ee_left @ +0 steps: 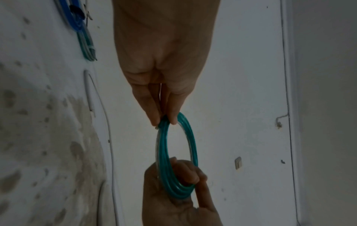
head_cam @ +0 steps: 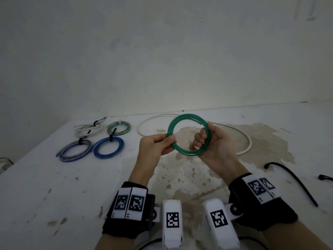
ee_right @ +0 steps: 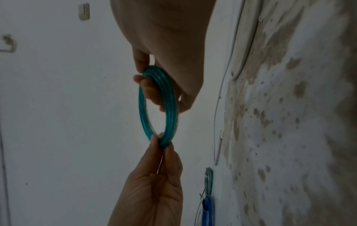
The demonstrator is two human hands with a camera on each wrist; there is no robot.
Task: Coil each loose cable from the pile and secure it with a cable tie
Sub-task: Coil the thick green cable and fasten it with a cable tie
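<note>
A green cable (head_cam: 182, 121) wound into a round coil of several turns is held up above the table between both hands. My left hand (head_cam: 160, 143) pinches its left side between thumb and fingers (ee_left: 152, 116). My right hand (head_cam: 209, 141) grips its right side, fingers curled through the loop and thumb on the outside (ee_right: 150, 90). The coil (ee_left: 175, 152) shows no tie on it. A loose white cable (head_cam: 246, 139) lies in a wide arc on the table behind the hands. Two black cable ties (head_cam: 295, 179) lie at the right.
Tied coils lie at the back left: a white one (head_cam: 88, 129), a green-white one (head_cam: 119, 128), a grey-blue one (head_cam: 75, 150) and a blue one (head_cam: 109, 147). The white table (head_cam: 54, 186) is stained brown in the middle. A wall stands close behind.
</note>
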